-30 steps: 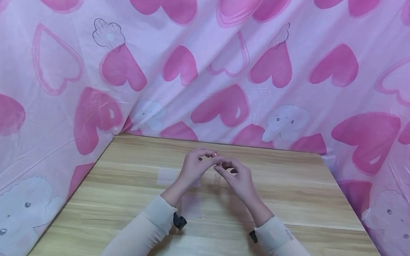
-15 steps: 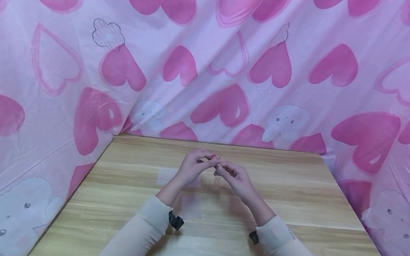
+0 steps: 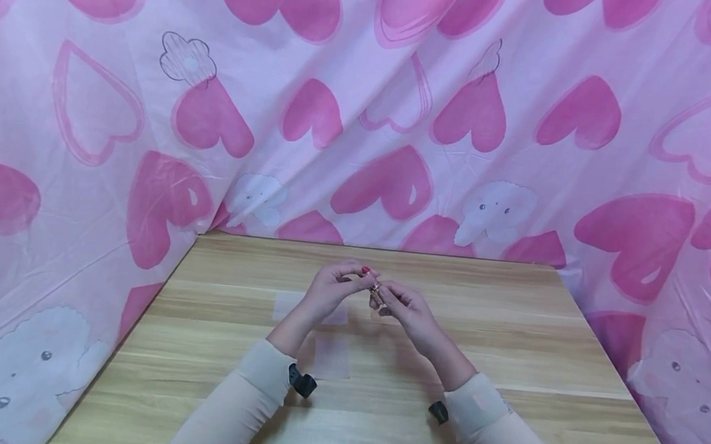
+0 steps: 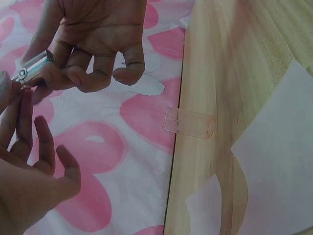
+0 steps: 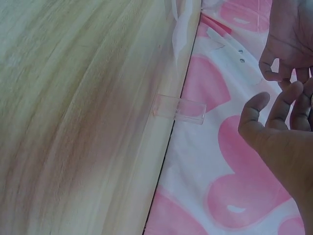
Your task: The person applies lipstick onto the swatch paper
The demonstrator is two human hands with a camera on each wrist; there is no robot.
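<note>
Lipstick [image 4: 37,66], between left hand [image 3: 329,289] and right hand [image 3: 409,308], pinched by both.

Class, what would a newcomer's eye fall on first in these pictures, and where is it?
Probably the cloth with big pink hearts, hanging behind the wooden table. Next, the left hand and right hand, meeting above the table to pinch a small shiny item. A clear container sits on the table near them.
</note>
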